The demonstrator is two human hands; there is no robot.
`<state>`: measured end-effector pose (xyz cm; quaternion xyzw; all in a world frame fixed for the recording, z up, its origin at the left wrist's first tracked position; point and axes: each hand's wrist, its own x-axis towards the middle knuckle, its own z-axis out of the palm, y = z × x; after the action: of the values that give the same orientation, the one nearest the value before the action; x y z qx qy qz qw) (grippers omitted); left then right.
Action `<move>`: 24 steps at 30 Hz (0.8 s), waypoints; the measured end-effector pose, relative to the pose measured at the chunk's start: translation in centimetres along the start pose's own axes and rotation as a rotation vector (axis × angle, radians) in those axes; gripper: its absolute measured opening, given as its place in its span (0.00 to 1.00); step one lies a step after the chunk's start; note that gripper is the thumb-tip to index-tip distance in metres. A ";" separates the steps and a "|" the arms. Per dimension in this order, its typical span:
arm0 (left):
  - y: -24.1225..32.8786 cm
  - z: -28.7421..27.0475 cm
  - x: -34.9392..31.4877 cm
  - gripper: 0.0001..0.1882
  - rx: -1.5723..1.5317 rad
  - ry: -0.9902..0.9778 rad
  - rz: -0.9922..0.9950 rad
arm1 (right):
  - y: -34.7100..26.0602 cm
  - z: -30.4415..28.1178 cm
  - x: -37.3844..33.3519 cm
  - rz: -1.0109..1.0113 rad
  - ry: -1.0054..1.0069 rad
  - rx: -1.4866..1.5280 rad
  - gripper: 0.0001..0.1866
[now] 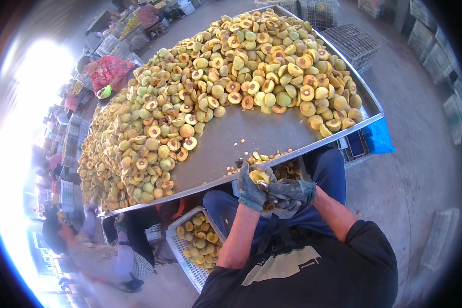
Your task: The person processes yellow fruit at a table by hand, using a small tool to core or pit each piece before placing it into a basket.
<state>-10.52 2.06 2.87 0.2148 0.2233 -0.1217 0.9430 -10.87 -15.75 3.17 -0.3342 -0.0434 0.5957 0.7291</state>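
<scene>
Left hand (pixel 251 191) fingers closed around a peach half (pixel 259 176) at the worktop's (pixel 251 133) near edge; right hand (pixel 291 194) fingers closed, touching it.

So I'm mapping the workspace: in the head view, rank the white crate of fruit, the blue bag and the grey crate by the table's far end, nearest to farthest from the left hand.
1. White crate, just lower left of the left hand.
2. Blue bag, right, at the table corner.
3. Grey crate, far upper right.
</scene>
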 end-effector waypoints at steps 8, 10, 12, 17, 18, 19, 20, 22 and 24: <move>-0.1 -3.3 0.8 0.27 -0.280 -0.097 -0.048 | -0.7 0.4 -1.0 0.170 -0.126 0.078 0.23; 0.5 -3.3 0.7 0.27 -0.189 -0.049 0.015 | -0.6 0.4 -1.1 0.122 -0.200 0.087 0.22; 0.9 -2.4 0.3 0.27 -0.107 -0.015 0.064 | -0.4 0.2 -1.1 0.080 -0.151 0.014 0.23; 1.9 1.2 -3.2 0.20 1.526 0.029 1.003 | 0.7 -1.2 -1.1 -0.404 0.106 -0.693 0.25; 1.6 0.0 -2.6 0.25 1.259 0.061 0.830 | 0.7 -1.2 -1.2 -0.488 0.151 -0.823 0.25; 1.8 -0.3 -2.7 0.21 1.149 0.043 0.782 | -0.5 0.1 -2.0 -0.469 0.197 -0.872 0.26; 2.1 -0.5 -2.8 0.17 1.040 0.021 0.729 | -0.7 0.3 -2.1 -0.395 0.230 -0.795 0.26; 2.9 -0.7 -3.1 0.16 0.915 0.010 0.709 | -0.9 -0.3 -2.1 -0.197 0.283 -0.515 0.27; 4.2 -0.8 -4.0 0.22 0.885 0.027 0.775 | -0.8 -1.2 -1.6 -0.063 0.312 -0.360 0.27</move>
<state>-12.92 6.68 5.60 0.6554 0.0686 0.1532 0.7364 -10.12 -17.79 3.17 -0.5450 -0.0462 0.4965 0.6741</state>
